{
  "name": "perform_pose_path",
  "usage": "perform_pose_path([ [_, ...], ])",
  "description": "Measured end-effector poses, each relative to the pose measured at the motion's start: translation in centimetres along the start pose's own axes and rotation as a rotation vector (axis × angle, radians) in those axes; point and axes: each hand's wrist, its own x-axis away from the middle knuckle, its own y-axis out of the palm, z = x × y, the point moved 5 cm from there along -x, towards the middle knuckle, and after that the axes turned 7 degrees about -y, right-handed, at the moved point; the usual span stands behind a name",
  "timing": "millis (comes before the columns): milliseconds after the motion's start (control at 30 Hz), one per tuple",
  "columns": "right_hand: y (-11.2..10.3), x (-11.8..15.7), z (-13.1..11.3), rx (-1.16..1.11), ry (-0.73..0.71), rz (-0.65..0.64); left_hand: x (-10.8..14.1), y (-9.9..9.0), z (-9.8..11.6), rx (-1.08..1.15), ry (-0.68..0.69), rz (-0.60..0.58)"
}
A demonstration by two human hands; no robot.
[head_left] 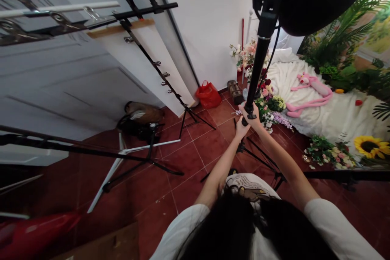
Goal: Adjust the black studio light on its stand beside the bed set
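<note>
Your two hands on a light stand, seen from above; your left hand (243, 127) wraps the black light stand (258, 67) just below your right hand (252, 114), which closes round it beside the dark collar (250, 116); both grips are narrow, with the fingers folded about the tube.

The stand lies directly ahead of you, between your outstretched forearms; its long axis is steep, running from your hands up and to the right, towards a large black lamp head (317, 0); of your two hands, the right is the nearer to that head, the left the nearer to the tripod legs (263, 154) on the red tile floor (195, 152).

To the right of the tube lie mixed flowers (266, 89) and a pink panther plush (315, 85) on a white fleece blanket (330, 120); to the left, well apart, sits a red plastic bag (208, 95).
</note>
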Motion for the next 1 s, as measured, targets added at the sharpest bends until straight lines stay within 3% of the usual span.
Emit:
perform_pose_path([
  [233,-0.6,0.5,0.0,0.047,-0.115,0.048,-0.3,0.0,-0.4,0.005,0.027,-0.01],
  [400,-1.8,3.0,3.4,0.188,-0.135,0.009,-0.5,0.1,-1.1,0.018,0.051,-0.038],
  [533,-3.1,5.9,6.2,0.323,-0.225,-0.1,-0.3,0.1,-1.2,0.014,0.077,-0.046],
  [700,-4.1,8.5,7.4,0.372,-0.32,-0.169,-0.3,0.0,-1.4,0.0,0.08,-0.037],
  [1000,-4.3,7.3,8.4,0.374,-0.296,-0.147,-0.7,0.0,-2.0,-0.005,0.097,-0.063],
])
